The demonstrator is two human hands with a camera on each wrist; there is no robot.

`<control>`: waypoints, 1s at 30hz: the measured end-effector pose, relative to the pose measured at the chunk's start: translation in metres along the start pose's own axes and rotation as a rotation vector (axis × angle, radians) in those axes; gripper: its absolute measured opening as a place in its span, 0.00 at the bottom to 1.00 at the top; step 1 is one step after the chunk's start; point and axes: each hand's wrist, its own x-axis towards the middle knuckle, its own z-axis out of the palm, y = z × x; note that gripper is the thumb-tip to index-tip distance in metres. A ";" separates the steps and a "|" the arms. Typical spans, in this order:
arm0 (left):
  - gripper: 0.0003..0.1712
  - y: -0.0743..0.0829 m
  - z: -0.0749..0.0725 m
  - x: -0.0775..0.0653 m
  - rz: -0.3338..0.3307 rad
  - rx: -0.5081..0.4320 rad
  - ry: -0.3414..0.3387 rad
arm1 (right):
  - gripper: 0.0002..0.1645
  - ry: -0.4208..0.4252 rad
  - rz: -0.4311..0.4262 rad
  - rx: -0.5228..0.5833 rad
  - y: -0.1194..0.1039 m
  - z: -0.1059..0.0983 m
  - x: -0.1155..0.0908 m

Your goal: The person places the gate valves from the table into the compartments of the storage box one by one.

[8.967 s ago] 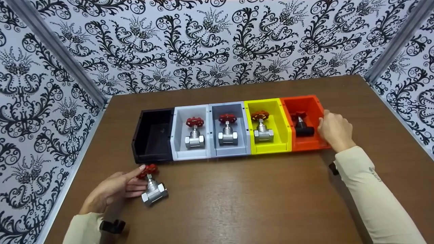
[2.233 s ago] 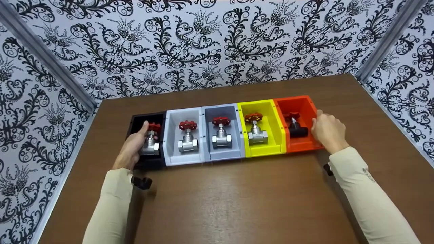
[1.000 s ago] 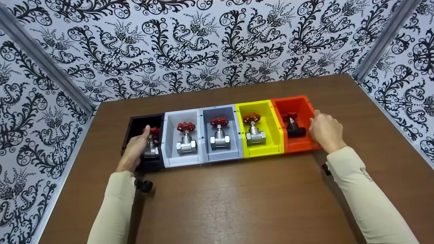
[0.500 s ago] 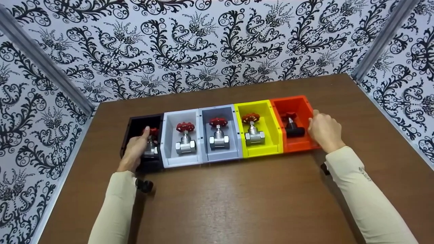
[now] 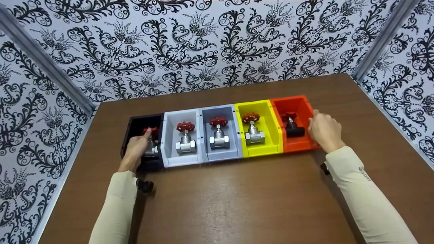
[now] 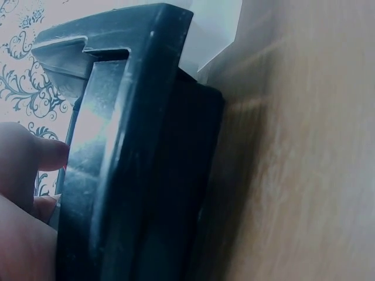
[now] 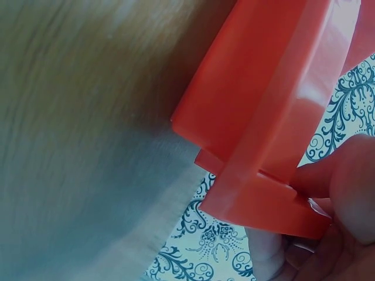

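In the head view my left hand (image 5: 137,147) reaches into the black bin (image 5: 145,165) at the row's left end. Its thumb lies on the red handwheel of a silver gate valve (image 5: 151,151), while the other fingers are largely hidden. In the left wrist view, the bin's black wall (image 6: 135,140) covers most of the valve. My right hand (image 5: 326,130) grips the side wall of the orange-red bin (image 5: 303,146) at the right end. The right wrist view shows the thumb and fingers pinching that bin's rim (image 7: 275,205). A black-bodied valve (image 5: 294,130) with a red handwheel lies inside.
Between the end bins, silver gate valves with red handwheels lie in the white bin (image 5: 183,162), the grey bin (image 5: 222,156) and the yellow bin (image 5: 262,153). The joined row stands on a brown table (image 5: 230,203). Patterned walls (image 5: 217,44) enclose the back and sides.
Nine seconds ago my left hand held the valve in front of the black bin; now the valve is inside it. Lately my left thumb has shifted onto the handwheel. My right hand keeps its grip.
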 end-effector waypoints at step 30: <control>0.22 -0.004 0.000 0.002 0.112 -0.012 0.002 | 0.14 -0.002 0.006 0.005 -0.001 0.000 -0.001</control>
